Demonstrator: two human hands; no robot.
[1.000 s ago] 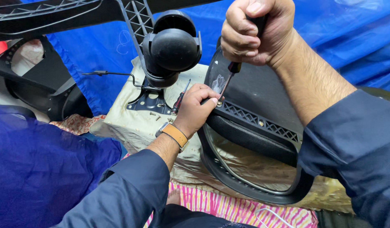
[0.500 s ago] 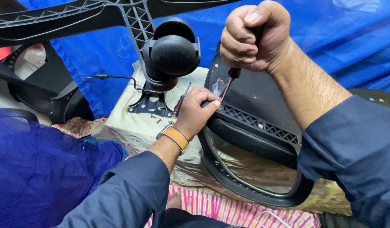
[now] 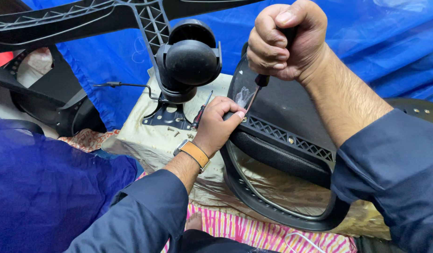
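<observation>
My right hand gripping a thin black-handled screwdriver, my left hand pinching the black plastic chair frame, small metal screws nearby

Screwdriver handle swallowed inside right hand; tip lost behind left hand fingers. Chair part partly covered by right sleeve, far end out of frame. Chair base arms cut by top edge. Loose screws too small to tell apart. Second screwdriver half hidden behind left hand.
</observation>
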